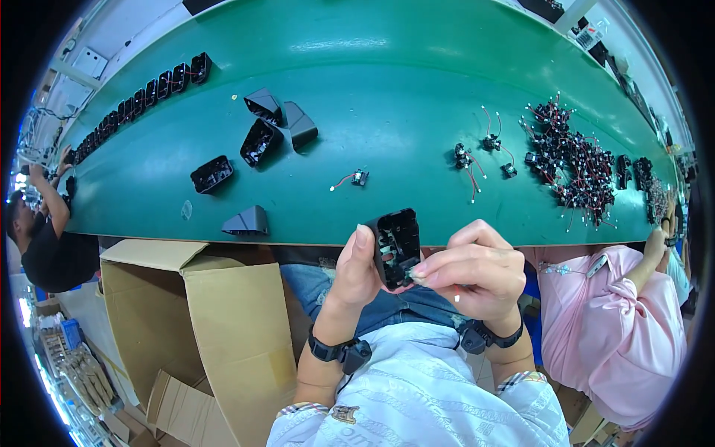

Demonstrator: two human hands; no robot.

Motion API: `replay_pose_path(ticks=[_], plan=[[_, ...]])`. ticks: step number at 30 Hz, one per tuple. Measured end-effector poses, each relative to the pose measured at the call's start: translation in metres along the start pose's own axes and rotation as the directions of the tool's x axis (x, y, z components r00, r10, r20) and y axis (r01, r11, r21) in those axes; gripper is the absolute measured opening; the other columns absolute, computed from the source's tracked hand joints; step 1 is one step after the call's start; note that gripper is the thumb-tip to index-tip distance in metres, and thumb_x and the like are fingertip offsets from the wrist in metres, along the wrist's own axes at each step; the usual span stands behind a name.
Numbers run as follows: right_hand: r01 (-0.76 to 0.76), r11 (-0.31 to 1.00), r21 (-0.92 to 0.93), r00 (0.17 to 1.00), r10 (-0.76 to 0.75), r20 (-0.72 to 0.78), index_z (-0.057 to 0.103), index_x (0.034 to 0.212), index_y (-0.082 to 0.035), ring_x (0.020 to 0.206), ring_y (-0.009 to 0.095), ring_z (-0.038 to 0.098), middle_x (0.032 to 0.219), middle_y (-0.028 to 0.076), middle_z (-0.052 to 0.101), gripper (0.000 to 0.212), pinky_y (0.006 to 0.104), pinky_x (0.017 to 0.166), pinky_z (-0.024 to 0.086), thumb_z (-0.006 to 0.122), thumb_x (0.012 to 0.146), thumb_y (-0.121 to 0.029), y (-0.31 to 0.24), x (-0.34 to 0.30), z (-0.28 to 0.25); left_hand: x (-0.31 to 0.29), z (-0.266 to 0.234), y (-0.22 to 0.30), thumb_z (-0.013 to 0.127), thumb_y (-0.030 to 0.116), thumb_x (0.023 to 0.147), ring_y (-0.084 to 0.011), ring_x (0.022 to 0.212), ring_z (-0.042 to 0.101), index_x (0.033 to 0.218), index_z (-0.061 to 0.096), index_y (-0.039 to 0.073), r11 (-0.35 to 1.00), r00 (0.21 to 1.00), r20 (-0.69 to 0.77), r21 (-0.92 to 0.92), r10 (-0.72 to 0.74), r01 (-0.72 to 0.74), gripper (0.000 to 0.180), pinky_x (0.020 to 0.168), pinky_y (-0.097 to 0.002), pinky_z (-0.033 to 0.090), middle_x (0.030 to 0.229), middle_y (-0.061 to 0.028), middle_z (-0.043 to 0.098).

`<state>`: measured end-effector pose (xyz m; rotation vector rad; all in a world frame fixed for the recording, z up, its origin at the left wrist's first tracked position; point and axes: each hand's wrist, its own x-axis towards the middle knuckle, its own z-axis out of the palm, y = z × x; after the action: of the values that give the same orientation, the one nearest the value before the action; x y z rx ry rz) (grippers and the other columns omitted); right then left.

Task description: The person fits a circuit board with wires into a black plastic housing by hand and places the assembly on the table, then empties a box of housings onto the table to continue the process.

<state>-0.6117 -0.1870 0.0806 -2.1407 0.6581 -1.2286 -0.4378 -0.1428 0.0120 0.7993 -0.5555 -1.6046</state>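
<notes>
Close to the table's near edge, my left hand (356,270) is closed around a black plastic housing (399,237), its open side facing up. The fingertips of my right hand (477,272) are pinched together at the housing's lower end, on a small wired part mostly hidden by the fingers. A white connector (457,298) on a bit of red wire dangles below that hand. Just beyond, a small black part with red wires (360,177) lies on the green table (387,97). Another black housing (212,174) and a grey-black angular housing (247,221) rest to the left.
A tangled heap of wired black parts (573,164) covers the table's right. Several housings stand in a row (141,103) at far left. Below the left table edge is an open cardboard box (238,328). One person (48,238) works at left, another in pink (611,328) at right.
</notes>
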Motion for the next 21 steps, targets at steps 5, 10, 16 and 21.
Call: replay_pose_path(ticks=[5, 10, 16, 21], plan=[[-0.001, 0.996, -0.088, 1.0, 0.001, -0.002, 0.076, 0.08, -0.011, 0.068, 0.015, 0.059, 0.089, -0.001, 0.08, 0.021, 0.0247, 0.062, 0.047, 0.087, 0.067, -0.001, -0.006, 0.002, 0.007, 0.001, -0.01, -0.008, 0.035, 0.072, 0.103, -0.0175, 0.077, 0.068, 0.121, 0.059, 0.001, 0.999, 0.996, 0.081, -0.036, 0.03, -0.027, 0.077, 0.064, -0.0307, 0.055, 0.095, -0.0113, 0.071], [-0.004, 0.989, -0.147, 1.0, 0.005, 0.008, 0.076, 0.08, -0.011, 0.069, 0.015, 0.059, 0.089, -0.002, 0.079, 0.022, 0.0253, 0.061, 0.048, 0.087, 0.065, 0.0, -0.006, 0.001, 0.005, 0.0, -0.007, 0.005, 0.038, 0.072, 0.102, -0.0168, 0.079, 0.069, 0.122, 0.06, 0.001, 0.994, 0.991, 0.132, 0.112, 0.003, -0.018, 0.077, 0.065, -0.0292, 0.056, 0.096, -0.0109, 0.071], [-0.007, 0.98, -0.2, 1.0, 0.01, 0.011, 0.076, 0.08, -0.012, 0.07, 0.016, 0.06, 0.091, -0.003, 0.079, 0.025, 0.0262, 0.061, 0.05, 0.084, 0.061, 0.003, -0.007, 0.003, 0.005, 0.002, -0.004, 0.004, 0.043, 0.065, 0.104, -0.0088, 0.064, 0.06, 0.127, 0.056, -0.004, 1.0, 0.991, 0.131, 0.023, 0.005, -0.008, 0.074, 0.048, -0.0215, 0.041, 0.088, -0.0087, 0.068], [0.028, 0.971, -0.236, 0.996, -0.008, 0.085, 0.077, 0.082, -0.011, 0.071, 0.017, 0.061, 0.091, -0.003, 0.078, 0.029, 0.0273, 0.062, 0.051, 0.083, 0.058, 0.003, -0.007, 0.004, 0.0, 0.003, -0.001, 0.003, 0.043, 0.061, 0.106, -0.0098, 0.067, 0.06, 0.125, 0.056, -0.004, 0.996, 0.988, 0.154, 0.085, -0.013, 0.0, 0.069, 0.052, -0.0215, 0.044, 0.088, -0.0098, 0.067]])
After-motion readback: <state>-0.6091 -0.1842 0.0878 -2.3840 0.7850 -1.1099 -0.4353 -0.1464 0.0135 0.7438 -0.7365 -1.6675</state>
